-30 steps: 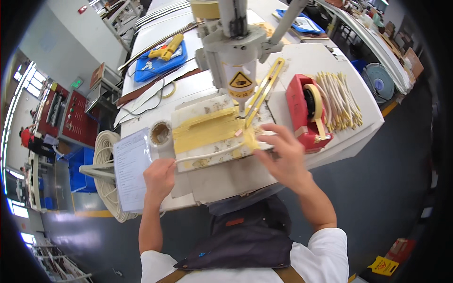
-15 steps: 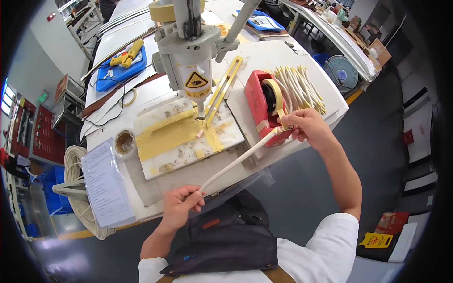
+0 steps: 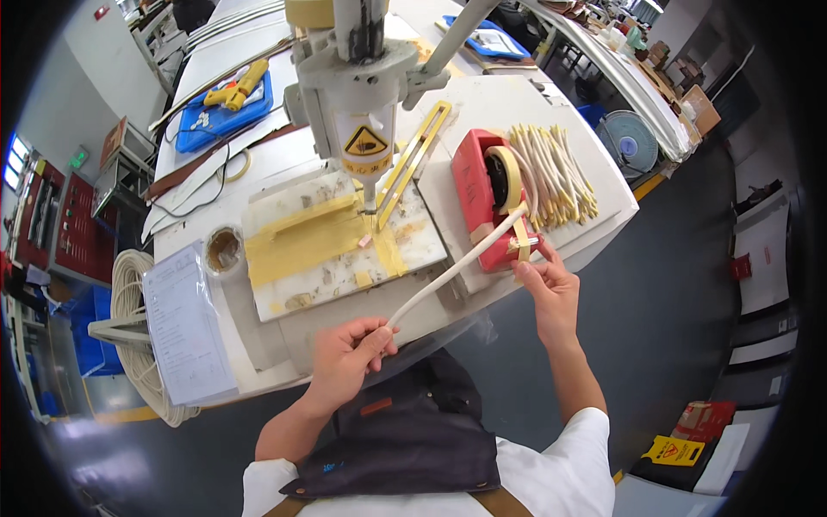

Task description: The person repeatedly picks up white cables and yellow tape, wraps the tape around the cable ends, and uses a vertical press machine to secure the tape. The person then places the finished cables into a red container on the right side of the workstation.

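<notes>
A white cord runs up and to the right from my left hand, which pinches its near end between thumb and fingers. The cord's far end rests against a strip of yellowish masking tape on a red tape dispenser. The strip comes off the roll to the dispenser's front edge. There my right hand has its thumb and forefinger closed around the strip's loose end; the exact contact is partly hidden.
Cords with yellow-taped ends lie heaped right of the dispenser. A press head stands over a taped white board. At left are a tape roll, a paper sheet and a coil of cord. A blue tray holds a yellow glue gun.
My right hand has dropped from beside the cord's far end to the dispenser's front edge. The cord's far end has shifted up and right onto the tape strip, and my left hand moved slightly right.
</notes>
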A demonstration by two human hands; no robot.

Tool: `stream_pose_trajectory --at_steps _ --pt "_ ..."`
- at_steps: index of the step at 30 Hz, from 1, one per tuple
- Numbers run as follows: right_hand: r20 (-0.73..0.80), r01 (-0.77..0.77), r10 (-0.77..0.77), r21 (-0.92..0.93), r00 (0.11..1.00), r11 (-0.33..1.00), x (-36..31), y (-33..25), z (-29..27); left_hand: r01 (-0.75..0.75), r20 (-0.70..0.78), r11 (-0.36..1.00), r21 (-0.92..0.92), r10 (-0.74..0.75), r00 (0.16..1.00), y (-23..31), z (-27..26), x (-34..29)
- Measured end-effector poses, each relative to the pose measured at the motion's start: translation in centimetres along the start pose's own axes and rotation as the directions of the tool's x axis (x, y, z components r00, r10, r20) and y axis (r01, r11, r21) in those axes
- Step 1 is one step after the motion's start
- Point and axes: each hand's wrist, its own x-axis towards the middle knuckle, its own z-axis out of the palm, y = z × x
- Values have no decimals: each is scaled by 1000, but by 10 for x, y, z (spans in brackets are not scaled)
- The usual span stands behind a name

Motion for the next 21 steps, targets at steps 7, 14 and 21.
stream_pose_trajectory --at_steps 7,14,21 --pt "-211 192 -227 -177 951 965 -14 -1 -18 -40 11 996 85 39 999 4 7 -4" --pt "575 418 -301 -80 761 905 -51 -40 60 -253 -11 954 158 258 966 -6 24 -9" --pt "576 305 -190 -109 795 946 -52 -31 80 -413 27 822 392 438 899 -5 24 -16"
